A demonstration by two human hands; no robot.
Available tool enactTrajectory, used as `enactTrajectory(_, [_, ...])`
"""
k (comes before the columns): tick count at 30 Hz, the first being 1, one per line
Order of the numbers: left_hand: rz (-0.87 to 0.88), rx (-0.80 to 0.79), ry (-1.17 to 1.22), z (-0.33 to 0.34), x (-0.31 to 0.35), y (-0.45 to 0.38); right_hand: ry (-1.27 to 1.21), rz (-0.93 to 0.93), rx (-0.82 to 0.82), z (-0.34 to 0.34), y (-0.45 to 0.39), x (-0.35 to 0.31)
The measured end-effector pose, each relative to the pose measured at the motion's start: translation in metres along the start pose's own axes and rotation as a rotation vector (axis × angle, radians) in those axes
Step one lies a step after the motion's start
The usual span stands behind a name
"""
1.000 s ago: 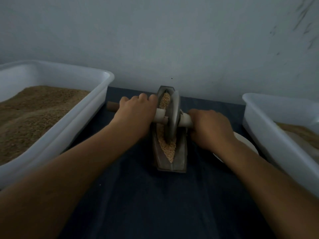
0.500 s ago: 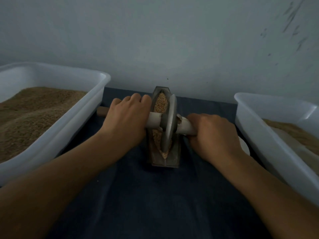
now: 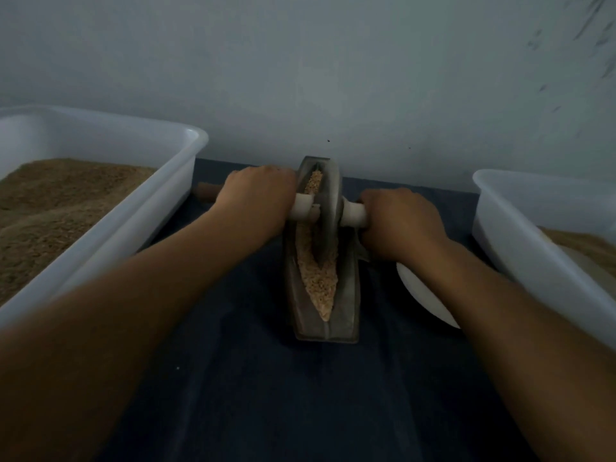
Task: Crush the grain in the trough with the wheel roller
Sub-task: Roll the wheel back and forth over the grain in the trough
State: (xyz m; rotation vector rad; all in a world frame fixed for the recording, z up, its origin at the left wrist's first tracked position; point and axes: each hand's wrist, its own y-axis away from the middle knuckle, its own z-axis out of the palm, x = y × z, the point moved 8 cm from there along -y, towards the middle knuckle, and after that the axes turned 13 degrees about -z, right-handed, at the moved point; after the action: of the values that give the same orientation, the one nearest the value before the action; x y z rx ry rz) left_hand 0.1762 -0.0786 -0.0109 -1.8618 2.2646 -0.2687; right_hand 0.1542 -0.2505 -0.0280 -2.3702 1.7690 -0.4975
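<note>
Now that the wheel roller has travelled from the middle of the trough toward its far end, the near stretch of grain lies uncovered again, a pale tapering bed that narrows to a point at the near tip. Half a second ago the disc stood lower in the channel and hid much of that grain; a second ago it sat far up much as it does here, so the stroke is running back and forth along the groove. The left hand is wrapped round the axle handle on the left of the disc, and the right hand grips the white sleeve of the handle on the right, both fists closed on the bar. In this dim light the grain looks still coarse, though I cannot judge how finely it is broken. More passes seem needed. The trough rests on the dark cloth between a left tub heaped with brown grain and a right tub, with a white bowl just beside the trough under the right forearm.
</note>
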Motion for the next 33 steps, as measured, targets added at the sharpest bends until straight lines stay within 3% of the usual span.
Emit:
enactTrajectory(7, [-0.026, -0.066, -0.015, 0.014, -0.003, -0.034, 0.012, -0.034, -0.160, 0.015, -0.050, 0.016])
enactTrajectory(13, [-0.042, -0.058, 0.018, 0.018, -0.008, -0.037, 0.059, 0.014, -0.151, 0.008, -0.052, 0.013])
enactTrajectory(25, [-0.002, 0.064, 0.002, 0.002, -0.003, 0.020, 0.043, -0.040, 0.108, -0.016, 0.025, -0.017])
enactTrajectory(33, [0.010, 0.077, 0.124, -0.005, -0.017, 0.061, 0.080, -0.129, 0.309, -0.056, 0.060, -0.045])
